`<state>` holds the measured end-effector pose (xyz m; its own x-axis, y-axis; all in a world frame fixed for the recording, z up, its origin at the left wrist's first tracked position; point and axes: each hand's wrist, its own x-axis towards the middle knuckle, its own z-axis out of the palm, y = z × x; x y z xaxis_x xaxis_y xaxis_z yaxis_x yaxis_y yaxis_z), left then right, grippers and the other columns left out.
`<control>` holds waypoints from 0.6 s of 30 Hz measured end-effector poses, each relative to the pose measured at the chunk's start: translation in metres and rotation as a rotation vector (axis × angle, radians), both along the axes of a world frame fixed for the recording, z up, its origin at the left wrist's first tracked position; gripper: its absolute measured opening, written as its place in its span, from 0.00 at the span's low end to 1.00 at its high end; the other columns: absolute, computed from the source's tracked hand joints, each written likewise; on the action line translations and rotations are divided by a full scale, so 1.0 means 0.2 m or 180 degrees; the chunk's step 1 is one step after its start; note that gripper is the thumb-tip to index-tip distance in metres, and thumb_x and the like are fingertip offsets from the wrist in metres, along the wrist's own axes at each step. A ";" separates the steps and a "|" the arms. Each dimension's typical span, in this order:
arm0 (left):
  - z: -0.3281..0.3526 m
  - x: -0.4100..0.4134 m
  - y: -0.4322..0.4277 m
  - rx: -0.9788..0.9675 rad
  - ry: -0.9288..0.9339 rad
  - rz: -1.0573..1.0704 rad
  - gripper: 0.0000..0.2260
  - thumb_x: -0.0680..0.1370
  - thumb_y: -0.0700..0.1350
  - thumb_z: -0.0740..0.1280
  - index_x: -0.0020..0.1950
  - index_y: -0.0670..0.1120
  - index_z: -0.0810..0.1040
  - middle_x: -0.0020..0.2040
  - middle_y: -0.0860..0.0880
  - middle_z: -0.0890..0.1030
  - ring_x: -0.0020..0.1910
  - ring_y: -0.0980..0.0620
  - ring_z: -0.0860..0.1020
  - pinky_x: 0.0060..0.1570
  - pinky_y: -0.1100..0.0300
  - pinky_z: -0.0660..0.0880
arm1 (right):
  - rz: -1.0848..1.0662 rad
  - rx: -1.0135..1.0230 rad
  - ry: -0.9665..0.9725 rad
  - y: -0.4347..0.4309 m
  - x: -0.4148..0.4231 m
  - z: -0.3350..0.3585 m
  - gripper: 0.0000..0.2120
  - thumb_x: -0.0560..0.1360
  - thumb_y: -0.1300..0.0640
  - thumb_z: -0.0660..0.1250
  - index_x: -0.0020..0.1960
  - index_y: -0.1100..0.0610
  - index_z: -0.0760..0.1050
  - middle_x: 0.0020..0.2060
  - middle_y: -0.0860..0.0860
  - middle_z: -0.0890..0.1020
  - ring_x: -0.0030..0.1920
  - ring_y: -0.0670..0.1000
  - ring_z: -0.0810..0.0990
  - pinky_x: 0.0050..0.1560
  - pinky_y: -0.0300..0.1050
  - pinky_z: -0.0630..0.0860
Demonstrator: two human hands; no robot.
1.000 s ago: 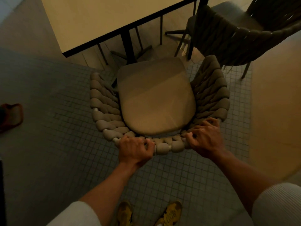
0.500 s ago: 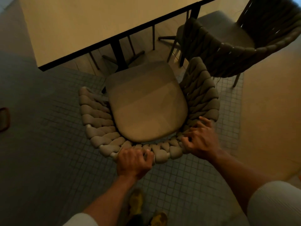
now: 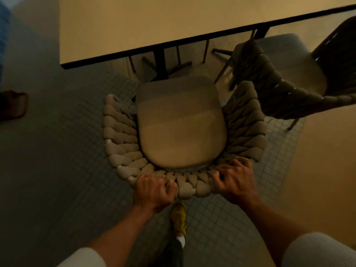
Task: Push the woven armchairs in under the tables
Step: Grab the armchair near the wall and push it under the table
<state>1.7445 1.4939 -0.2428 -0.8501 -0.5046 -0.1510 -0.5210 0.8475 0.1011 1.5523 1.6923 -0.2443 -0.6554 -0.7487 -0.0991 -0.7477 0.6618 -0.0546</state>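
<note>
Far left edge: a blurred reddish-brown object point(image 3: 14, 105) on the floor, can't identify it. Floor point(image 3: 57, 160) is small square grey tiles, with a warm light patch on the right. Table point(image 3: 154, 26) sits on the far side: pale flat top, thin dark edge, dark central post point(image 3: 160, 60) with feet spreading at the base. Woven armchair point(image 3: 123, 135) stands on the tiles just near of the table edge, open front facing the table and the seat front close to the post. The whole seat shows clear of the tabletop. Build: thick padded beige bands wrapped round a pale tube frame, forming one continuous U of arms and low back. The tube shows in gaps along the left arm. Seat cushion point(image 3: 181, 128) is smooth beige with rounded corners and sits inside the U. Left hand point(image 3: 154, 191) is clenched round the back rim left of centre, knuckles up. One yellow shoe point(image 3: 179, 218) is on the tiles just behind the back rim, between the forearms. Right hand point(image 3: 236, 182) grasps the rim at the right rear corner, fingers spread and curled over the bands. Far right: second armchair point(image 3: 279, 89), same weave but darker, turned at an angle, its arm just beside the first chair's right arm; can't tell if they touch. Light ribbed sleeve point(image 3: 317, 251) at the near right.
</note>
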 end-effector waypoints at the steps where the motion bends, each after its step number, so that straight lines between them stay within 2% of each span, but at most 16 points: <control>1: 0.00 -0.02 0.00 -0.0019 -0.0010 0.0019 0.19 0.77 0.58 0.61 0.33 0.50 0.83 0.30 0.48 0.82 0.31 0.49 0.79 0.43 0.55 0.69 | 0.0014 0.0018 0.0009 -0.01 -0.02 0.00 0.18 0.78 0.43 0.61 0.35 0.47 0.83 0.36 0.42 0.86 0.44 0.45 0.77 0.65 0.50 0.67; 4: -0.01 -0.04 0.02 0.0013 -0.0006 0.0157 0.18 0.77 0.58 0.61 0.37 0.51 0.86 0.32 0.48 0.84 0.33 0.48 0.81 0.47 0.54 0.72 | 0.0063 0.0060 -0.0084 0.01 -0.05 0.00 0.20 0.79 0.42 0.60 0.35 0.46 0.84 0.36 0.42 0.86 0.44 0.45 0.77 0.64 0.50 0.67; 7: 0.00 -0.05 0.05 0.0031 0.0000 0.0314 0.18 0.76 0.56 0.62 0.34 0.49 0.85 0.31 0.47 0.83 0.32 0.47 0.81 0.48 0.53 0.73 | 0.0133 0.0041 -0.0073 0.02 -0.06 0.01 0.21 0.79 0.40 0.57 0.38 0.45 0.85 0.38 0.42 0.87 0.46 0.45 0.78 0.64 0.49 0.66; 12: 0.02 -0.07 0.11 -0.0264 0.0043 0.0466 0.18 0.75 0.51 0.63 0.28 0.44 0.81 0.27 0.42 0.80 0.26 0.42 0.78 0.37 0.55 0.73 | 0.0178 -0.0122 -0.0204 0.05 -0.07 0.02 0.21 0.80 0.39 0.57 0.41 0.43 0.86 0.37 0.43 0.86 0.48 0.45 0.78 0.68 0.51 0.65; 18: 0.00 -0.06 0.21 -0.0283 -0.0101 0.0601 0.22 0.77 0.53 0.59 0.31 0.44 0.83 0.29 0.42 0.82 0.29 0.42 0.79 0.41 0.53 0.71 | 0.0431 -0.0327 -0.0204 0.14 -0.12 0.00 0.22 0.82 0.41 0.56 0.41 0.45 0.86 0.35 0.44 0.86 0.48 0.46 0.78 0.70 0.51 0.64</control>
